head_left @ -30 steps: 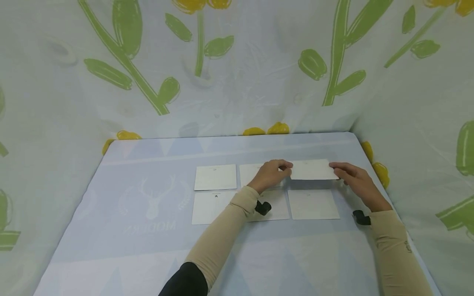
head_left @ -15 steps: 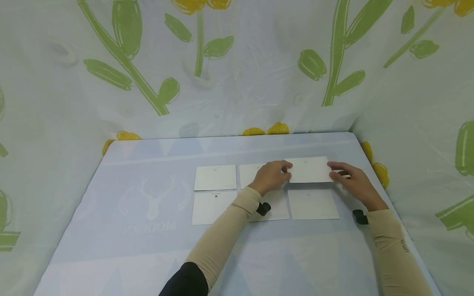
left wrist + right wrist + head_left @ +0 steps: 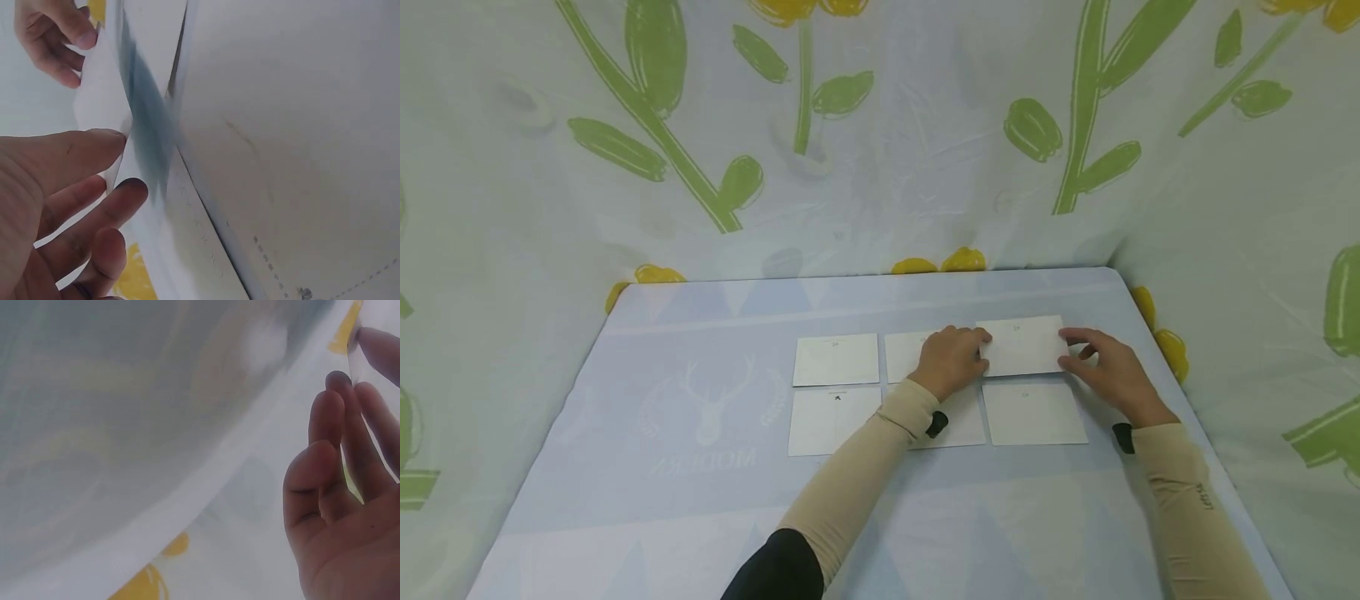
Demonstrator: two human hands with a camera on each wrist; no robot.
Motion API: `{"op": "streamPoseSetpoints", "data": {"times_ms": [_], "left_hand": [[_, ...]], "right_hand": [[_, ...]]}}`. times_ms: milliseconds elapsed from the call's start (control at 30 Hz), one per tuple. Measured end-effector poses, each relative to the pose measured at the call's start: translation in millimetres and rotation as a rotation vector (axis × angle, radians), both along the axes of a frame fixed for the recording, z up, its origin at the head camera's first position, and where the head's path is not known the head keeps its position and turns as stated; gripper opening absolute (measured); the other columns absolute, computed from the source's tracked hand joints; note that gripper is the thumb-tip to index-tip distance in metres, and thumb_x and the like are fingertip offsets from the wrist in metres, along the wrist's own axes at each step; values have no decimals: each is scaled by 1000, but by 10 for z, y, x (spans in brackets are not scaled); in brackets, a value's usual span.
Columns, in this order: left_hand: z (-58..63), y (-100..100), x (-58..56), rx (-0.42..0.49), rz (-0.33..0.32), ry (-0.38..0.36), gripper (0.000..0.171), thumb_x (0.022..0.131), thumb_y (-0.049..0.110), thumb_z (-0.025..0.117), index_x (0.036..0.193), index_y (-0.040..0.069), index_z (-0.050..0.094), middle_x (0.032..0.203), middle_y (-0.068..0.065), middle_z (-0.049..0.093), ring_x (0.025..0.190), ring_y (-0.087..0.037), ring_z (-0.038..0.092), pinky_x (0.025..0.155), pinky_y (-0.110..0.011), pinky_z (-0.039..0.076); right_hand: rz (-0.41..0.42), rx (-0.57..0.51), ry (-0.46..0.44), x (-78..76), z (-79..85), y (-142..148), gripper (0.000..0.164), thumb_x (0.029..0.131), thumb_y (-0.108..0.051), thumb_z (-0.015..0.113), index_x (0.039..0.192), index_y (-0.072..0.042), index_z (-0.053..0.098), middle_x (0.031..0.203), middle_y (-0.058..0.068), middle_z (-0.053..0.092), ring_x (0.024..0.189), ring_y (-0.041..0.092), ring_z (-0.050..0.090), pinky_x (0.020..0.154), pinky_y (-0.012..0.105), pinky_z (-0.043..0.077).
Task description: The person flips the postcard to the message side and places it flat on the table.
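Note:
A white card (image 3: 1022, 346) with a small mark near its top edge is held by both hands at the back right of the table. My left hand (image 3: 951, 358) pinches its left edge, thumb against fingers. At the opposite edge, my right hand (image 3: 1111, 371) pinches it too. In the left wrist view, the card (image 3: 103, 87) stands off the surface and a shadow falls below it. Directly in front lies another white card (image 3: 1036, 414). In the right wrist view, a thin sliver of the held card shows between the right hand's (image 3: 350, 462) thumb and fingertips.
Several matching white cards lie in two rows: one back left (image 3: 837, 360), one front left (image 3: 820, 421), and middle ones partly hidden by the left arm. The pale blue tablecloth (image 3: 625, 467) reaches a flower-printed curtain (image 3: 887, 200) at the back and sides.
The held card has shifted slightly left, and its front edge has come down toward the card in front. The right hand has moved a little left with it.

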State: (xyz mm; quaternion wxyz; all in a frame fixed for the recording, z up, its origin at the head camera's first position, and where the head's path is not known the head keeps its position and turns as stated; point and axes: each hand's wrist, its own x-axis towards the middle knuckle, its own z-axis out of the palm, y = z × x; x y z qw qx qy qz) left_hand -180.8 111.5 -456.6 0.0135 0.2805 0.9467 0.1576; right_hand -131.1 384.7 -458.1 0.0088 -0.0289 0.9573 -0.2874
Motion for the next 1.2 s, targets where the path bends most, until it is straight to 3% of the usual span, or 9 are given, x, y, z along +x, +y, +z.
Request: {"op": "streamPoseSetpoints", "data": {"times_ms": [333,567,900,1200], "left_hand": [[-88,51,22,-85,-23,152,37,92,32,75,127,21,71,107,4,76,83,-14,67,66,-26,51],[-111,68,37,-118,-25,168,36,95,32,72,129,22,69,109,5,75,87,-13,65,68,-25,48],[-106,79,58,-122,-23,248,32,93,30,74,123,22,72,103,5,75,84,-14,66,65,-26,48],[-109,88,58,-135,-8,264,29,92,32,75,119,23,75,102,4,75,84,-14,65,69,-29,49]], "right_hand": [[-9,46,-34,-10,-4,-45,50,94,-21,74,137,-4,57,127,19,63,106,35,56,84,52,48],[-10,69,-52,-16,-43,-59,49,93,-21,75,135,-3,59,125,19,64,105,35,57,85,52,48],[4,90,-40,-21,-23,-92,47,92,-18,76,133,-1,60,124,20,64,103,36,58,83,53,47],[21,105,-21,-14,-50,-76,46,91,-17,76,132,-2,62,116,18,64,97,33,58,77,48,47]]}}
